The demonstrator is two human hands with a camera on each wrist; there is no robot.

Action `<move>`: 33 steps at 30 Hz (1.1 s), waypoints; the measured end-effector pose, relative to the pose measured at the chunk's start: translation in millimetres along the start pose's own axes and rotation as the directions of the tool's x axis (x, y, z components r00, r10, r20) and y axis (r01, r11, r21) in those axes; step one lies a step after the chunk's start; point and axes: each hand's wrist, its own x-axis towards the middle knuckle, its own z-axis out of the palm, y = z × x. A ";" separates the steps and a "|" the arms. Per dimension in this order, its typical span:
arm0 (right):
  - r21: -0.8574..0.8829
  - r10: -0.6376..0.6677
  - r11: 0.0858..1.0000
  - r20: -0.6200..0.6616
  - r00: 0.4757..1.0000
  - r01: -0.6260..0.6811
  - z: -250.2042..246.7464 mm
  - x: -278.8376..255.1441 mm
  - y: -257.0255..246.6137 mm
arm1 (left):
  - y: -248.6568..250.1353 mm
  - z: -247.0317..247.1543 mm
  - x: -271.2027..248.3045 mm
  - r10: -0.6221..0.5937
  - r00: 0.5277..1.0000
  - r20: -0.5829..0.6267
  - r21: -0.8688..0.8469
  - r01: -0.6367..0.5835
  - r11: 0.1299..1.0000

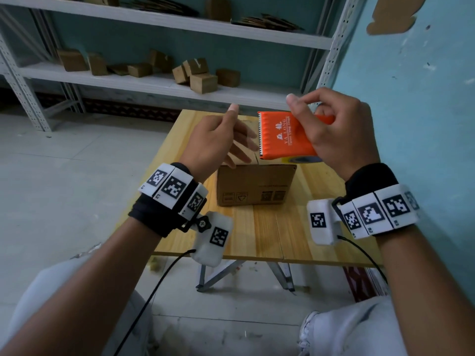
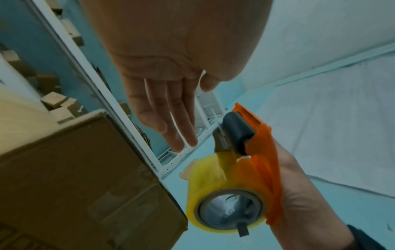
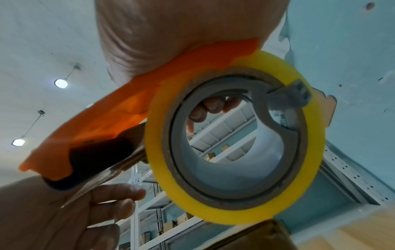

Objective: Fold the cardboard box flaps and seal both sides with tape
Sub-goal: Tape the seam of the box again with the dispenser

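Note:
A closed brown cardboard box (image 1: 254, 186) stands on the wooden table (image 1: 270, 240), its top flaps folded down. Above its right part my right hand (image 1: 331, 129) grips an orange tape dispenser (image 1: 285, 136) with a yellow tape roll (image 3: 230, 135); its toothed edge points left. My left hand (image 1: 226, 140) hovers over the box's top left with fingers straight and spread, touching nothing I can see. In the left wrist view the left fingers (image 2: 171, 118) reach toward the dispenser's black roller (image 2: 237, 132), beside the box (image 2: 74, 177). A clear tape end hangs by the roller (image 3: 96, 160).
Metal shelving (image 1: 154, 80) with several small cardboard boxes stands behind the table. A teal wall (image 1: 424, 98) is close on the right. The table's front half is bare wood, and grey floor (image 1: 64, 176) lies to the left.

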 end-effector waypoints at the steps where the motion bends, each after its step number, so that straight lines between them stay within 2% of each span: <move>1: -0.002 -0.002 1.000 -0.001 1.000 0.002 3.4 0.4 -1.7 | 0.1 0.3 0.1 -0.020 0.999 -0.031 -0.017 0.020 1.000; 7: -0.035 -0.022 0.999 -0.002 1.000 0.022 14.2 5.3 -12.7 | -4.9 4.2 4.5 0.003 0.978 -0.208 0.065 0.010 0.998; 14: -0.045 0.000 0.999 0.004 1.000 0.001 21.6 7.7 -20.8 | -9.6 6.4 8.4 0.062 0.947 -0.316 0.106 -0.030 0.994; 33: -0.066 0.016 0.998 0.038 0.999 -0.013 21.1 8.8 -28.4 | -13.8 2.6 9.6 0.180 0.934 -0.310 0.235 -0.108 0.966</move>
